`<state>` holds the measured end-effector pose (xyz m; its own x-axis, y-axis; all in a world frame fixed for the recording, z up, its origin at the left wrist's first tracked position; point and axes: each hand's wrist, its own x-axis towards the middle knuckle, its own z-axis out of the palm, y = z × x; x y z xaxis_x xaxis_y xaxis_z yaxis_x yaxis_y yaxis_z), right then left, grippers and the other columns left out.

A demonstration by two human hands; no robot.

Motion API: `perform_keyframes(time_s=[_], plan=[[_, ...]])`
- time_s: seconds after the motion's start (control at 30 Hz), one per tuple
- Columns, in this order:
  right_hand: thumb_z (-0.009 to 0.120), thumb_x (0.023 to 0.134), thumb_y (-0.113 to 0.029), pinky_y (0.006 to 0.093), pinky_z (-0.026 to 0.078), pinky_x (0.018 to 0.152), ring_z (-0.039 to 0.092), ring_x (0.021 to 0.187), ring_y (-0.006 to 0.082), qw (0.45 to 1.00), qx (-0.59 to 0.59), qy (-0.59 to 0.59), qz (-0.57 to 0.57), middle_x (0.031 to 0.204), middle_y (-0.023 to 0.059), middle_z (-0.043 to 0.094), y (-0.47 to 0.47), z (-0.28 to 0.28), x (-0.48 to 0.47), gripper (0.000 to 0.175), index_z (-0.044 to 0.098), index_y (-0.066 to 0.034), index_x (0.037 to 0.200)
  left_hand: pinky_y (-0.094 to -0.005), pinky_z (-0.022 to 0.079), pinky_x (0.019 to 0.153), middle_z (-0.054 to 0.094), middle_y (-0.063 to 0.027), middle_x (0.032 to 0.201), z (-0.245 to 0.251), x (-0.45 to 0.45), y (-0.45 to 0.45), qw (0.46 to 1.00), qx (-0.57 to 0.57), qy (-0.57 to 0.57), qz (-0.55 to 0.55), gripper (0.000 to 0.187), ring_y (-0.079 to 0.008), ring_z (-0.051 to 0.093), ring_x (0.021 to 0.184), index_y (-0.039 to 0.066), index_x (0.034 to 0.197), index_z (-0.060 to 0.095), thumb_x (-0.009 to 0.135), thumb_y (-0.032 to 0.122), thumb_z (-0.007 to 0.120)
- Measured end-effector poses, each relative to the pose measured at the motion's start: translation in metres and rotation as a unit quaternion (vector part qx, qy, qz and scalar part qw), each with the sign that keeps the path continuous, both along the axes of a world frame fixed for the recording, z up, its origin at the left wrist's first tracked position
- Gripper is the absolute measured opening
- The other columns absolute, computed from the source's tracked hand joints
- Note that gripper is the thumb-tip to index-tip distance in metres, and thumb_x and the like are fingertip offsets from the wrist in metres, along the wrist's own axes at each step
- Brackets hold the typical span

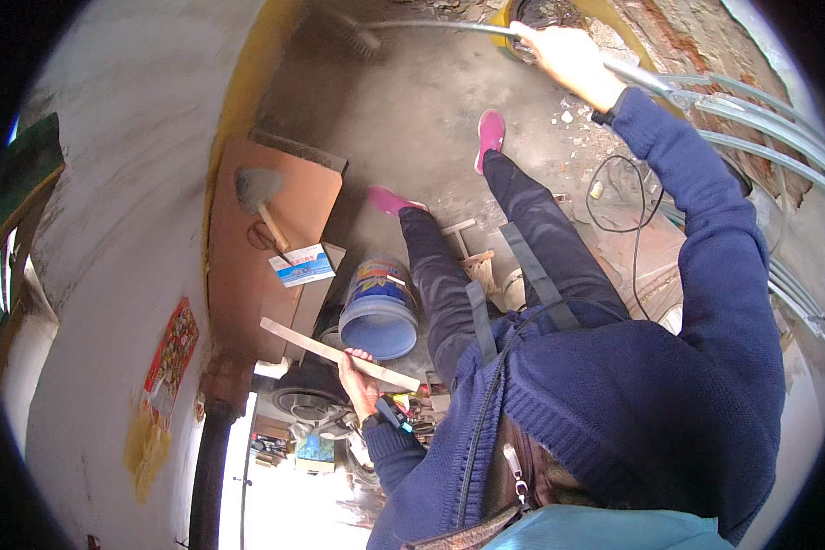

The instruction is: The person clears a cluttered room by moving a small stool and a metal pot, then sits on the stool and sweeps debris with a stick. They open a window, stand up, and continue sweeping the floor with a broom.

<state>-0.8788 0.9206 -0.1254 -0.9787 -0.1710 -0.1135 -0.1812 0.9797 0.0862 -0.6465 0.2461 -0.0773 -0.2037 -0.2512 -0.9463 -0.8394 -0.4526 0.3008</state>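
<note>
My right hand (572,60) grips the long, thin metal handle (440,26) of a brush. The brush head (361,42), with its bristles down, is by the floor at the far left, close to the wall. My left hand (359,386), low on the left, holds a flat strip of pale wood (309,342) near its middle. Just beyond that hand, a blue plastic bucket (378,320) with a printed side lies with its mouth towards me. The wooden strip passes just in front of the bucket's rim.
On a brown board-topped cabinet (247,213) at left lie a trowel (265,199), scissors (260,235) and a printed card (302,265). Metal channels (763,120) and a looped black cable (615,230) lie right. A yellow container (505,34) stands ahead; debris (577,127) litters the floor.
</note>
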Motion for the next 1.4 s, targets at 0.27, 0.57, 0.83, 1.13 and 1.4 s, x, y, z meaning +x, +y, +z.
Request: perform_keyframes(time_s=[0.27,0.57,0.83,1.13,1.4], plan=[[0.053,0.091,-0.019,0.043,0.049,0.054,0.064,0.06,0.0287,0.996,-0.075,-0.035,0.034,0.067,0.0106,0.063,-0.035,-0.048,0.022,0.021,0.065,-0.0079,0.105,-0.0349,0.049,0.079,0.057,-0.0023,0.085,0.014,-0.01,0.007,0.999,-0.004,0.016,-0.032,0.021,-0.0175,0.055,0.08,0.009,0.099,0.056,0.1,0.03,0.053],[0.052,0.093,-0.018,0.0431,0.05,0.056,0.065,0.065,0.0292,0.996,0.007,-0.006,-0.084,0.071,0.0138,0.062,0.023,-0.03,0.058,0.023,0.062,-0.0092,0.112,-0.0361,0.047,0.08,0.057,-0.0031,0.086,0.006,0.001,-0.004,0.999,0.025,0.015,-0.035,0.023,-0.0183,0.055,0.081,0.01,0.099,0.055,0.099,0.033,0.053],[0.053,0.095,-0.021,0.0243,0.044,0.04,0.051,0.047,0.0092,0.645,-0.522,-0.337,-0.444,0.07,0.0006,0.052,-0.043,0.033,0.227,0.012,0.057,-0.0094,0.094,-0.0341,0.048,0.076,0.056,-0.0046,0.086,-0.002,-0.008,-0.028,0.997,0.03,0.049,-0.047,0.024,-0.0181,0.055,0.079,0.006,0.1,0.054,0.099,0.031,0.055],[0.051,0.099,-0.023,0.0203,0.046,0.054,0.052,0.064,0.0055,0.231,-0.755,-0.191,-0.583,0.074,-0.0055,0.052,-0.139,0.073,0.345,0.011,0.053,-0.0133,0.095,-0.0319,0.047,0.076,0.055,-0.0029,0.087,0.006,-0.049,-0.051,0.977,0.025,0.151,-0.147,0.018,-0.0155,0.054,0.08,0.008,0.1,0.055,0.098,0.026,0.055],[0.064,0.082,-0.029,0.039,0.046,0.057,0.06,0.061,0.0246,0.852,-0.398,-0.12,-0.32,0.066,0.0077,0.061,-0.183,-0.084,0.275,0.023,0.064,-0.0082,0.07,-0.0315,0.047,0.074,0.054,-0.002,0.083,0.022,-0.074,-0.055,0.974,0.023,0.14,-0.177,0.017,-0.0153,0.053,0.077,0.009,0.096,0.054,0.097,0.026,0.057]])
